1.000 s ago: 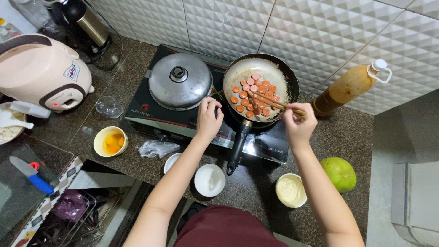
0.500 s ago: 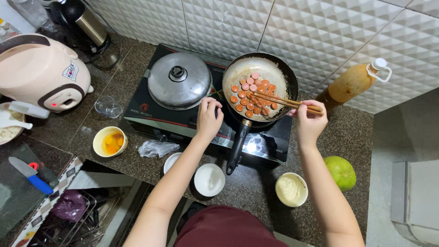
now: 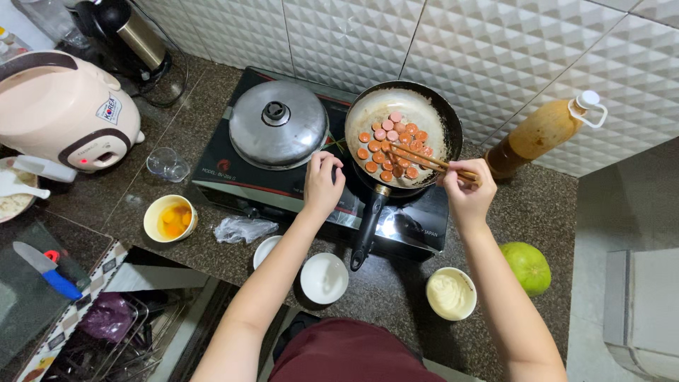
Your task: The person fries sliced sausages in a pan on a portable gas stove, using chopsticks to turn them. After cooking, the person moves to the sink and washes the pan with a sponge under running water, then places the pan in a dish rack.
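Two hob pans, lidded pot [image 3: 278, 124], bottle [image 3: 541, 134]

- wooden chopsticks [image 3: 431, 160]: pinched in right hand [image 3: 467, 192], lying nearly flat, tips down among the sausage slices [image 3: 391, 144]
- sausage slices: round, reddish-orange, bunched in the lower middle of the black frying pan [image 3: 431, 106]
- stove [image 3: 297, 185]: black, touched by left hand [image 3: 322, 185] at the front panel
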